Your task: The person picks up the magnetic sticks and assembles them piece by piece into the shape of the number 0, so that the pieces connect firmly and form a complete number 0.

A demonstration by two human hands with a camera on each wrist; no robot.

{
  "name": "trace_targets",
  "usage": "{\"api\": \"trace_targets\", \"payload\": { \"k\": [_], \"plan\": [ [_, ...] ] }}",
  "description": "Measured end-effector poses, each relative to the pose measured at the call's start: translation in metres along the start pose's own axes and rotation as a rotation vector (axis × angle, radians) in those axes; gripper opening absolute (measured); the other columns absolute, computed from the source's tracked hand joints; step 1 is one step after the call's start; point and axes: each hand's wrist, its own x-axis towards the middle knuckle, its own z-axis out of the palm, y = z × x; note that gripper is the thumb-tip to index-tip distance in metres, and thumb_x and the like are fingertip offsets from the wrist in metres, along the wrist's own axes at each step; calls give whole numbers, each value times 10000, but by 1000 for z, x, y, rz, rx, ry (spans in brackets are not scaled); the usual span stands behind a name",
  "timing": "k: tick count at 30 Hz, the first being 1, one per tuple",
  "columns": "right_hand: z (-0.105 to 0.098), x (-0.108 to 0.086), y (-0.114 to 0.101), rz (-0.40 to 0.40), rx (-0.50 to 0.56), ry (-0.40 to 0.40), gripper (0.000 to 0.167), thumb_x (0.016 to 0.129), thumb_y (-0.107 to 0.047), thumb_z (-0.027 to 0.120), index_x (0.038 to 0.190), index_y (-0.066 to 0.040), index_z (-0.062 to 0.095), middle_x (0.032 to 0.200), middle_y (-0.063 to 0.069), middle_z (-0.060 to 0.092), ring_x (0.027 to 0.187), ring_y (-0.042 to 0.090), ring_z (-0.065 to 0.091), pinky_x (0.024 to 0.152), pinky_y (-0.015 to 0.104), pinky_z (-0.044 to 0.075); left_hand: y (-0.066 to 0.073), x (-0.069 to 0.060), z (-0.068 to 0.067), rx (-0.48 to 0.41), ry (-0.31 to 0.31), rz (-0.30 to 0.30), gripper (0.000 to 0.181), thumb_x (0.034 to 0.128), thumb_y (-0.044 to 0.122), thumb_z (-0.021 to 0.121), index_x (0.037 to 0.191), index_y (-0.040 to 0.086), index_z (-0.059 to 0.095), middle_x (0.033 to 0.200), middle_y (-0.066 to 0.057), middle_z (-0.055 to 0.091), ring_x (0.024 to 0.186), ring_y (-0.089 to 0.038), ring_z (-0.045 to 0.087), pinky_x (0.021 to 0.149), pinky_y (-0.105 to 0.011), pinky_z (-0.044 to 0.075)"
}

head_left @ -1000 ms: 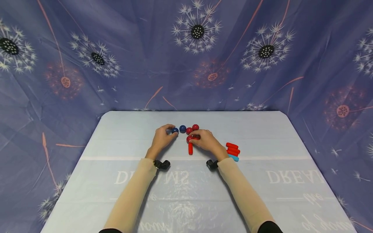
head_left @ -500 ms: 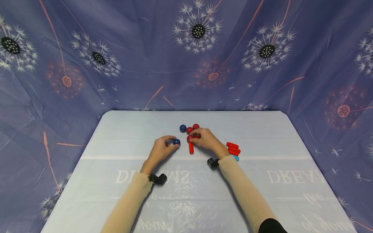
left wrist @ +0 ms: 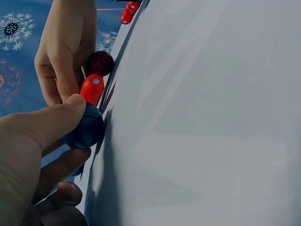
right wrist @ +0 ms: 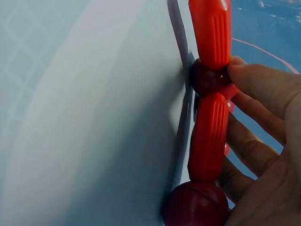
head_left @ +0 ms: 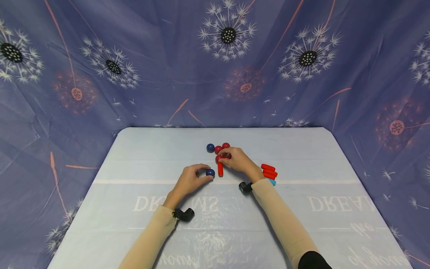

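In the head view my left hand (head_left: 190,182) pinches a dark blue ball (head_left: 210,172) between thumb and fingers, just below the free end of a red rod (head_left: 220,170). That rod joins a dark red ball (head_left: 218,159), which my right hand (head_left: 237,160) holds at its thumb and fingertips. The right wrist view shows a second red rod (right wrist: 208,136) running from the held ball (right wrist: 207,80) to another dark red ball (right wrist: 196,205). The left wrist view has the blue ball (left wrist: 87,127) right by the rod end (left wrist: 92,88); whether they touch, I cannot tell.
Behind my right hand lie another blue ball (head_left: 210,148) and two red balls (head_left: 226,146). On the table (head_left: 302,220), right of my right hand, sit several red rods (head_left: 268,167) and a light blue rod (head_left: 272,182). A patterned cloth (head_left: 188,56) hangs behind the table's far edge.
The left hand has carried its blue ball from beside the other blue ball toward me, then slightly right, to the red rod's near end. The right hand has barely moved.
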Motion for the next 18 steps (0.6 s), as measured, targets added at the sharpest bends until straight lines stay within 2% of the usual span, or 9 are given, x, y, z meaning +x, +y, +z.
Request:
{"api": "trace_targets", "payload": {
  "k": [10,18],
  "plan": [
    [1,2,3,6,-24,6,272,970,-272,734,1192,-116,739,1018,29,712,885,185,616,806,328,538,5,-4,6,-33,-35,24,354,824,309,883,1126,171,758,926,54,721,590,-60,447,548,-221,366],
    [1,3,3,-4,-35,8,287,970,-275,734,1200,-105,739,1016,37,715,865,179,617,801,329,534,10,-4,10,-60,-62,50,359,820,307,886,1122,166,754,815,38,663,577,-55,438,528,-220,367]
  ]
}}
